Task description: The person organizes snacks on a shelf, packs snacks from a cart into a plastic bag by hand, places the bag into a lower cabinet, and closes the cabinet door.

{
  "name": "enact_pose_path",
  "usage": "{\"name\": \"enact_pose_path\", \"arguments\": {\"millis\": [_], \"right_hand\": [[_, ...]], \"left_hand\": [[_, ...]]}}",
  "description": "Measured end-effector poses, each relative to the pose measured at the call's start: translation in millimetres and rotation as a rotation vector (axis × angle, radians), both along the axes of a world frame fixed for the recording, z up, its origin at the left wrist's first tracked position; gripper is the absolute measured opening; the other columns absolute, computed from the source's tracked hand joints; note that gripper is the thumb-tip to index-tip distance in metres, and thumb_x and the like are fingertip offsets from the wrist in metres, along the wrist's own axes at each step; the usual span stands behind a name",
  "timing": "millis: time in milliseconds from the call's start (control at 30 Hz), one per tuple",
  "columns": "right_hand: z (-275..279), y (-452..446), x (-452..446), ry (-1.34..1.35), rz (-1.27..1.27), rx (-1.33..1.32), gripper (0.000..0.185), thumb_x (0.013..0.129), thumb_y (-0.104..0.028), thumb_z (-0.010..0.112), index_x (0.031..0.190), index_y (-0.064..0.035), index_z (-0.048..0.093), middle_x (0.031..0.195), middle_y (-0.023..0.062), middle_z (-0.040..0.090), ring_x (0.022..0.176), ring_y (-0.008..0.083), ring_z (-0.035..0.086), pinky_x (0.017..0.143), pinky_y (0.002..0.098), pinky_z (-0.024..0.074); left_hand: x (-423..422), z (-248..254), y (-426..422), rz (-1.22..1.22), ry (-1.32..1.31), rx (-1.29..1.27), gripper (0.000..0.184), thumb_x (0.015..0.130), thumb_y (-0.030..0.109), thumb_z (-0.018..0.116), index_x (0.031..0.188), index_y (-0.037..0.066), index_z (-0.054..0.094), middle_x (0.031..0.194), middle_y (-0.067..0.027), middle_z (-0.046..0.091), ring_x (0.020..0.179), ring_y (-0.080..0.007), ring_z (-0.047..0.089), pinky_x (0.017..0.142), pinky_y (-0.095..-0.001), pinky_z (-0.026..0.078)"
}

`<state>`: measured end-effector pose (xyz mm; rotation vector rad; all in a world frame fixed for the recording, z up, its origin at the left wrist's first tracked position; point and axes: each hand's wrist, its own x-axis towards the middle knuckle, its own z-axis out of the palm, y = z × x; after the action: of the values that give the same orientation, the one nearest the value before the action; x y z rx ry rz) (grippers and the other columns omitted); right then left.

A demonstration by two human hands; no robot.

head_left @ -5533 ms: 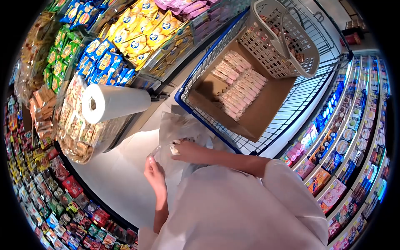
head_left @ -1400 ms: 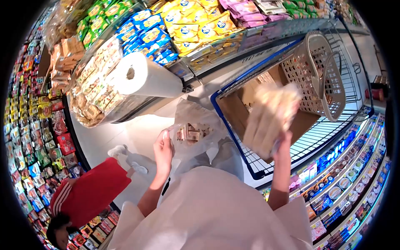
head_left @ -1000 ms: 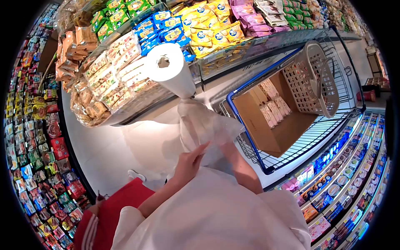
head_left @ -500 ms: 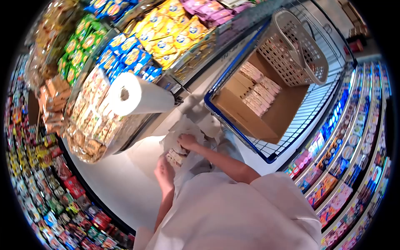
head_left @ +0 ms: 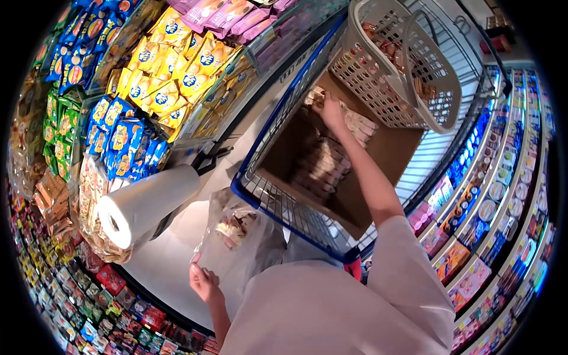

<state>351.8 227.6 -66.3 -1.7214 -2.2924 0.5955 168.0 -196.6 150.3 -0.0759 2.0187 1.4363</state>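
My left hand (head_left: 205, 283) is closed in a pinch on the edge of a clear plastic bag (head_left: 214, 207), which hangs in front of my body. Inside the bag lie several wrapped snack packets (head_left: 235, 228). My right hand (head_left: 331, 112) reaches into a cardboard box (head_left: 397, 151) in the shopping cart. Its fingers curl onto a small snack packet (head_left: 315, 96) at the box's far end; the fingertips are partly hidden. Rows of pink-and-white packets (head_left: 322, 168) lie in the box below my forearm.
The blue-rimmed cart (head_left: 248, 198) also carries a beige basket (head_left: 393, 97) with packets inside. To my left, a white plastic bag roll (head_left: 151, 204) stands by bins of blue packets (head_left: 121, 139) and yellow packets (head_left: 171, 74). Stocked shelves (head_left: 491, 236) line the right.
My right hand has left the bag and moved up and right into the box. My left hand has shifted left and down, holding the bag's edge outward. The view has shifted toward the cart.
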Motion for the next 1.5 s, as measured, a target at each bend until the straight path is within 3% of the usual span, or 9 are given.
{"name": "enact_pose_path", "arguments": {"millis": [167,500,733,833,1000,1133,1300,1367,1500], "right_hand": [[-140,43,9,-0.157,0.025,0.067,0.035,0.080,-0.024,0.049,0.106,-0.0019,0.044,0.105,0.0163,0.050,0.100,0.0293,0.049,0.082,0.0451,0.0417],[-125,23,8,-0.577,0.388,0.275,0.031,0.080,-0.019,0.044,0.107,-0.0037,0.048,0.098,0.0120,0.054,0.097,0.0280,0.049,0.086,0.0505,0.0362],[-94,-8,22,-0.096,0.736,0.490,0.038,0.076,-0.013,0.047,0.111,-0.0004,0.045,0.098,0.0156,0.052,0.092,0.0321,0.049,0.081,0.0476,0.0382],[44,-49,13,0.319,0.255,-0.082,0.058,0.059,-0.010,0.067,0.109,0.0041,0.040,0.102,0.0182,0.049,0.095,0.0329,0.048,0.082,0.0396,0.0401],[204,-127,5,1.107,-0.249,-0.670,0.045,0.074,-0.020,0.061,0.110,-0.0001,0.043,0.090,0.0083,0.055,0.077,0.0175,0.054,0.065,0.0290,0.0463],[242,-208,-13,0.893,-0.342,-1.544,0.036,0.081,-0.029,0.052,0.107,-0.0043,0.051,0.078,0.0015,0.056,0.051,0.0058,0.048,0.039,0.0196,0.0378],[183,-304,-115,0.659,-0.015,-2.133,0.037,0.082,-0.038,0.053,0.103,-0.0066,0.053,0.080,0.0016,0.059,0.046,0.0050,0.047,0.037,0.0169,0.0350],[185,-318,-137,0.909,0.068,-2.305,0.050,0.085,-0.037,0.047,0.120,-0.0008,0.043,0.104,0.0165,0.058,0.090,0.0295,0.060,0.076,0.0372,0.0507],[205,-366,-123,0.850,0.135,-2.192,0.045,0.086,-0.036,0.046,0.117,-0.0039,0.047,0.105,0.0153,0.057,0.089,0.0277,0.060,0.080,0.0365,0.0493]], "left_hand": [[8,4,18,0.091,0.045,-0.105,0.029,0.092,0.030,0.042,0.106,0.006,0.051,0.049,0.0076,0.024,0.038,-0.0006,0.019,0.034,-0.0185,0.014],[9,9,40,0.061,0.079,-0.145,0.029,0.093,0.030,0.041,0.099,0.005,0.055,0.046,0.0080,0.023,0.037,-0.0008,0.019,0.034,-0.0199,0.013],[-4,12,39,0.016,0.052,-0.111,0.031,0.093,0.029,0.041,0.108,0.004,0.052,0.048,0.0086,0.022,0.038,-0.0008,0.020,0.035,-0.0195,0.015],[-9,15,40,0.018,0.060,-0.117,0.033,0.093,0.028,0.040,0.110,0.002,0.051,0.049,0.0089,0.021,0.039,-0.0010,0.020,0.036,-0.0188,0.016],[-27,15,23,-0.027,0.040,0.040,0.033,0.094,0.028,0.040,0.109,0.002,0.053,0.049,0.0087,0.023,0.039,-0.0012,0.021,0.036,-0.0194,0.018],[-33,20,10,-0.061,0.016,0.119,0.033,0.093,0.028,0.039,0.108,0.002,0.054,0.048,0.0083,0.024,0.039,-0.0014,0.021,0.037,-0.0196,0.017],[-35,37,-11,-0.186,0.095,0.139,0.032,0.093,0.027,0.040,0.106,0.004,0.057,0.052,0.0106,0.027,0.043,0.0001,0.022,0.040,-0.0185,0.016],[-42,41,-28,-0.171,0.164,0.126,0.032,0.093,0.028,0.041,0.106,0.005,0.058,0.053,0.0106,0.028,0.044,0.0003,0.023,0.040,-0.0183,0.016],[-66,61,-51,-0.117,0.176,0.110,0.031,0.093,0.027,0.041,0.106,0.005,0.058,0.053,0.0101,0.031,0.044,0.0005,0.025,0.040,-0.0183,0.018]]}}
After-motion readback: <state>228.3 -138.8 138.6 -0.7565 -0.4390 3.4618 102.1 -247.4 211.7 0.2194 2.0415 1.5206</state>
